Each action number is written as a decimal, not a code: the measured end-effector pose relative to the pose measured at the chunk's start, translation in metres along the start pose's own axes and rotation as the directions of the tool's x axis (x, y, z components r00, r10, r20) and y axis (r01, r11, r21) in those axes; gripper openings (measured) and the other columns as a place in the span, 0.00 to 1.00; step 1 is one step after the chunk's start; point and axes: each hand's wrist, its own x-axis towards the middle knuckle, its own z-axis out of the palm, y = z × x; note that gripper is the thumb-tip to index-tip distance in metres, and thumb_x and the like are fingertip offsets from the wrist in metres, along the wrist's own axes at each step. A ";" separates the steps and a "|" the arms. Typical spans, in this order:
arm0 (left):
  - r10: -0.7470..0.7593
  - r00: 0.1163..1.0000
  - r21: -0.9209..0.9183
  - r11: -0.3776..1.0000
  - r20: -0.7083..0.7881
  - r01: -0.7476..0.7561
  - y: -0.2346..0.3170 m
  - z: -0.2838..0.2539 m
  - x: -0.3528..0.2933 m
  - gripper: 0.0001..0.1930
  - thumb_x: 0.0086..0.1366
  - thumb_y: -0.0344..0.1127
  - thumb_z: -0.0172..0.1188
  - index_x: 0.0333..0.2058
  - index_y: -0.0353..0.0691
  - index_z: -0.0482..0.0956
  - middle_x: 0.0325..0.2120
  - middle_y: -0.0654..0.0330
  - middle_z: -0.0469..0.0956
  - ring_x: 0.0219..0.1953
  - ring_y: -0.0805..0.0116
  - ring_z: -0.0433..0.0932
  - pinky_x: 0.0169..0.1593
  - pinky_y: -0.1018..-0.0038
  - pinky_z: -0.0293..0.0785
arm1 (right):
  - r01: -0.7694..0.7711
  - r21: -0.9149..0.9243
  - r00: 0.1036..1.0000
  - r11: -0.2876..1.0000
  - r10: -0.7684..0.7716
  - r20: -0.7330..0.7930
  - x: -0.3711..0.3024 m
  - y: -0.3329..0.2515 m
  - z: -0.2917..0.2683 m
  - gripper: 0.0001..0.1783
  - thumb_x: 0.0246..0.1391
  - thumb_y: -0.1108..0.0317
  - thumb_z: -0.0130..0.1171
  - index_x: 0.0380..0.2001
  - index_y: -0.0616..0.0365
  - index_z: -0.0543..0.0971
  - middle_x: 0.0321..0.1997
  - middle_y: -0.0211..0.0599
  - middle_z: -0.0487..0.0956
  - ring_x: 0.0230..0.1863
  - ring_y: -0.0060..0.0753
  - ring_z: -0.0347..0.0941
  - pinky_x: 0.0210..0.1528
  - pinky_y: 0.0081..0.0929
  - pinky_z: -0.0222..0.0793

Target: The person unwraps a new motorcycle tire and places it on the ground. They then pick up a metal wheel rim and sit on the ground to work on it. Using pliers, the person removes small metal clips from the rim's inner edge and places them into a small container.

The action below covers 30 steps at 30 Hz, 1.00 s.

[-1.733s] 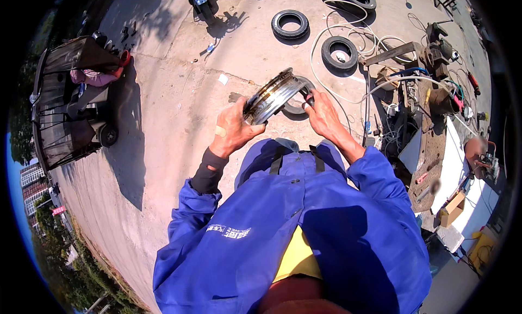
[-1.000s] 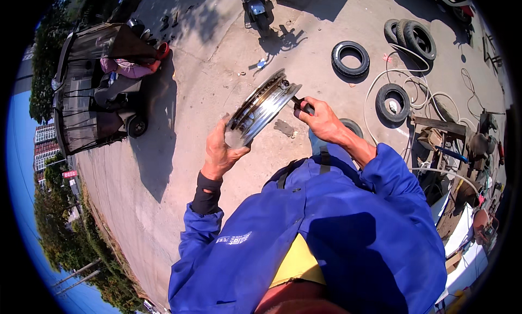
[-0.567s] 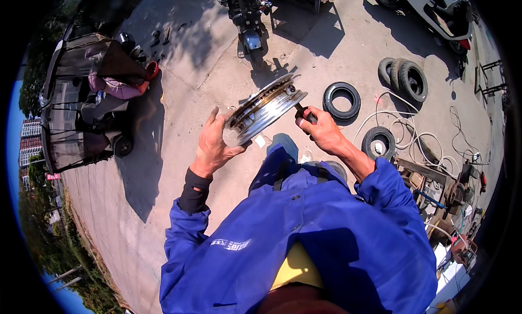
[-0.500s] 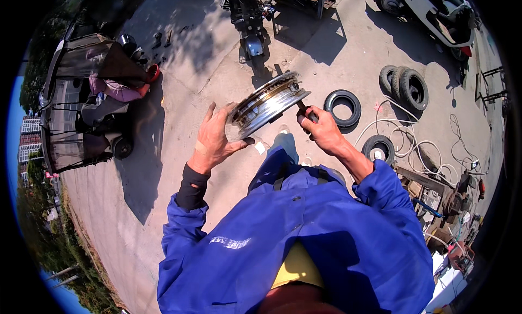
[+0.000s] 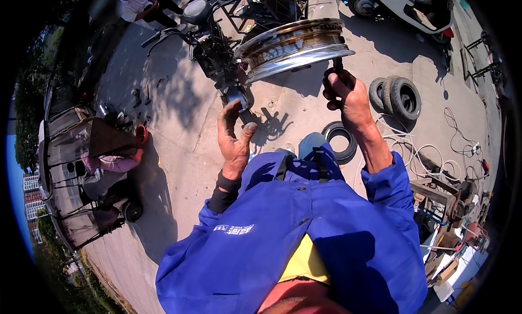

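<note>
1. Broadly, at nine o'clock from mid-view: covered three-wheeler (image 5: 68,178), small and dark-canopied.
2. Towards eleven, far out in shade: seated person (image 5: 132,8), dressed in white and black.
3. Near eleven too, closer in: dark motorbike (image 5: 209,53).
4. Just off centre towards ten: left hand (image 5: 234,144), bare and open, thumb spread from fingers, clear of and below the left end of a metal wheel rim (image 5: 296,47).
5. Between twelve and one: same rim, held up, tilted slightly higher at right, brown-stained in the middle, shiny along the lower edge.
6. Near three: single tyre (image 5: 342,158), lying flat.
7. Around two: right hand (image 5: 353,101), closed around a dark stubby piece (image 5: 337,64) meeting the rim's right end; cannot tell whether tool or rim part.
8. Just past two: three tyres (image 5: 387,95), upright, bunched together.
9. Between one and two: white scooter (image 5: 402,4).
10. Towards four: cluttered bench (image 5: 435,191).
</note>
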 end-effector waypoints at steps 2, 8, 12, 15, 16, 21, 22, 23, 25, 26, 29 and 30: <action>-0.139 0.974 -0.206 0.963 0.177 0.175 -0.018 0.031 0.042 0.32 0.68 0.41 0.71 0.64 0.33 0.69 0.60 0.52 0.76 0.64 0.60 0.74 0.70 0.65 0.67 | 0.029 0.055 0.998 0.998 -0.027 -0.051 0.035 -0.019 -0.019 0.17 0.67 0.52 0.61 0.43 0.55 0.76 0.34 0.24 0.74 0.34 0.19 0.69 0.31 0.21 0.62; -0.151 0.870 -0.650 0.608 0.469 0.456 -0.044 0.166 0.193 0.33 0.73 0.45 0.64 0.69 0.35 0.64 0.64 0.50 0.71 0.64 0.57 0.74 0.68 0.61 0.70 | 0.055 0.218 0.989 0.974 -0.023 -0.147 0.135 -0.061 -0.069 0.14 0.69 0.55 0.59 0.41 0.55 0.76 0.34 0.27 0.76 0.32 0.22 0.72 0.30 0.21 0.64; -0.117 0.896 -0.753 0.501 0.429 0.426 -0.046 0.247 0.282 0.33 0.74 0.44 0.63 0.71 0.45 0.62 0.65 0.58 0.70 0.64 0.61 0.73 0.67 0.59 0.68 | 0.034 0.299 0.991 0.954 0.007 -0.136 0.217 -0.077 -0.113 0.12 0.68 0.55 0.60 0.41 0.51 0.76 0.33 0.26 0.75 0.33 0.22 0.72 0.30 0.23 0.64; -0.151 0.911 -0.744 0.534 0.383 0.401 -0.047 0.298 0.346 0.31 0.75 0.46 0.61 0.71 0.44 0.64 0.65 0.57 0.72 0.63 0.63 0.74 0.66 0.62 0.69 | 0.041 0.311 0.984 0.949 0.016 -0.179 0.272 -0.104 -0.145 0.06 0.67 0.61 0.56 0.40 0.49 0.75 0.34 0.24 0.74 0.33 0.22 0.72 0.30 0.22 0.64; -0.125 0.916 -0.749 0.539 0.380 0.384 -0.047 0.315 0.362 0.31 0.75 0.47 0.60 0.70 0.43 0.64 0.65 0.57 0.73 0.63 0.63 0.73 0.65 0.62 0.69 | 0.048 0.330 0.986 0.943 0.008 -0.166 0.289 -0.110 -0.161 0.05 0.66 0.63 0.55 0.40 0.49 0.75 0.34 0.24 0.74 0.33 0.21 0.72 0.30 0.22 0.64; -0.181 0.896 -0.727 0.530 0.405 0.436 -0.039 0.438 0.436 0.27 0.76 0.49 0.57 0.67 0.43 0.69 0.63 0.57 0.74 0.64 0.61 0.72 0.68 0.58 0.64 | 0.138 0.285 0.946 0.949 -0.041 -0.323 0.350 -0.147 -0.254 0.05 0.65 0.64 0.56 0.36 0.52 0.76 0.31 0.25 0.75 0.31 0.18 0.70 0.28 0.21 0.64; -0.204 0.874 -0.723 0.498 0.440 0.480 -0.043 0.467 0.445 0.26 0.77 0.50 0.56 0.66 0.44 0.69 0.62 0.57 0.75 0.64 0.61 0.71 0.68 0.57 0.63 | 0.148 0.225 0.934 0.963 -0.061 -0.353 0.362 -0.144 -0.277 0.07 0.65 0.64 0.57 0.34 0.54 0.77 0.29 0.25 0.74 0.30 0.18 0.69 0.28 0.22 0.64; -0.225 0.858 -0.703 0.497 0.461 0.508 -0.046 0.483 0.456 0.25 0.77 0.51 0.55 0.65 0.44 0.70 0.62 0.57 0.75 0.64 0.60 0.71 0.68 0.56 0.63 | 0.157 0.192 0.929 0.969 -0.079 -0.361 0.379 -0.142 -0.294 0.09 0.65 0.64 0.58 0.33 0.56 0.77 0.26 0.25 0.74 0.29 0.17 0.69 0.28 0.23 0.64; -0.171 0.838 -0.694 0.488 0.519 0.529 -0.067 0.522 0.475 0.25 0.78 0.54 0.52 0.64 0.45 0.71 0.61 0.58 0.75 0.64 0.59 0.71 0.69 0.55 0.63 | 0.132 0.110 0.895 0.985 -0.070 -0.441 0.396 -0.156 -0.320 0.11 0.64 0.64 0.60 0.30 0.59 0.77 0.23 0.26 0.73 0.26 0.18 0.67 0.28 0.25 0.63; -0.167 0.823 -0.680 0.487 0.543 0.548 -0.065 0.547 0.481 0.25 0.78 0.55 0.52 0.63 0.46 0.72 0.61 0.57 0.75 0.65 0.58 0.71 0.69 0.54 0.62 | 0.162 0.060 0.870 0.985 -0.114 -0.480 0.403 -0.160 -0.337 0.11 0.65 0.62 0.60 0.31 0.56 0.76 0.24 0.23 0.71 0.25 0.15 0.64 0.26 0.21 0.60; -0.159 0.760 -0.642 0.444 0.630 0.625 -0.071 0.622 0.516 0.27 0.75 0.58 0.53 0.62 0.45 0.73 0.59 0.56 0.76 0.64 0.56 0.72 0.70 0.53 0.60 | 0.287 0.128 0.824 0.949 -0.176 -0.538 0.428 -0.164 -0.398 0.09 0.64 0.62 0.60 0.32 0.53 0.75 0.25 0.21 0.70 0.24 0.11 0.62 0.24 0.17 0.56; -0.169 0.727 -0.628 0.401 0.665 0.668 -0.072 0.650 0.529 0.27 0.75 0.58 0.53 0.62 0.45 0.73 0.59 0.56 0.76 0.63 0.56 0.73 0.70 0.52 0.61 | 0.307 0.108 0.788 0.946 -0.189 -0.585 0.436 -0.165 -0.421 0.09 0.64 0.62 0.60 0.33 0.54 0.76 0.25 0.21 0.70 0.24 0.12 0.62 0.24 0.17 0.56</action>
